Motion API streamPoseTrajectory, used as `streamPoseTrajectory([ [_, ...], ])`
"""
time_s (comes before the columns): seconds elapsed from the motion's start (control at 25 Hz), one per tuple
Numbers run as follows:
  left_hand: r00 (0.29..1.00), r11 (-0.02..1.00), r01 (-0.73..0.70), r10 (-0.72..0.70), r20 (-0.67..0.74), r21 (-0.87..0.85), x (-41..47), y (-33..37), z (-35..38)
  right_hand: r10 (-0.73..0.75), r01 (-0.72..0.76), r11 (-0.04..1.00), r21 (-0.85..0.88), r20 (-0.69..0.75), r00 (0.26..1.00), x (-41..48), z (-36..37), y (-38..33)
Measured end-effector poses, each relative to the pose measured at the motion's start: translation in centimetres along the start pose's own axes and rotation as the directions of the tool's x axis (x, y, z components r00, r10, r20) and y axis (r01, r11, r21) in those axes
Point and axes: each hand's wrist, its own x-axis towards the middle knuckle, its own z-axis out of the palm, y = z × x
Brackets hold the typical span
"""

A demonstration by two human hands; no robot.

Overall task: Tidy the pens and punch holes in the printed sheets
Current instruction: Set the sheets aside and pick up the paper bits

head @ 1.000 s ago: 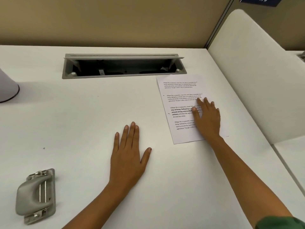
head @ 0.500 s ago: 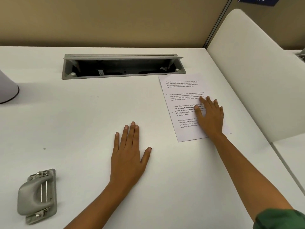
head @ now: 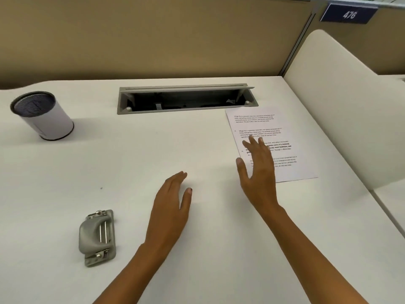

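The right hand [head: 257, 172] hangs over the near left part of the sheet [head: 269, 145], fingers [head: 252, 141] spread and holding nothing; whether they touch the paper I cannot tell. The left hand [head: 173, 207] is over the bare surface [head: 131, 163] in the middle, fingers together, thumb out, empty. The sheet lies far right, just near of the cable tray [head: 186, 98]. The punch [head: 97, 236] sits near left — well apart from the sheet. The cup [head: 41, 116] stands far left; no pens show.

A flat sheet on a smooth top is hard to lift: a careless drag could crease it, or slide it right toward the divider [head: 341, 106]. Its far corner lies close to the open tray and could catch there. Fed in skewed, it would get crooked holes.

The surface is white and nearly bare. Tan partition walls stand behind, with a blue sign [head: 348, 14] reading 476.
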Motion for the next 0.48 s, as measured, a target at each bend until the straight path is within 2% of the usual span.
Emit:
streamPoseTrajectory([
  [0.16,0.976,0.998,0.038,-0.028,-0.215,0.041,-1.8,-1.1,-5.0,-0.041,0.035,0.998,0.058,0.109,0.993,-4.0,1.5,-5.7],
  [0.28,0.94,0.983,0.17,-0.141,-0.31,0.068,-4.3,-3.3,-9.2,-0.074,0.053,0.995,0.086,0.261,0.962,-7.5,3.3,-9.3],
  [0.4,0.881,0.942,0.335,-0.307,-0.359,0.018,-6.7,-5.3,-12.0,-0.12,0.102,0.992,0.068,0.371,0.921,-10.3,5.4,-11.2],
  [0.48,0.858,0.91,0.415,-0.388,-0.336,0.007,-7.4,-6.2,-12.6,-0.128,0.125,0.992,0.035,0.43,0.894,-11.4,6.7,-11.4],
])
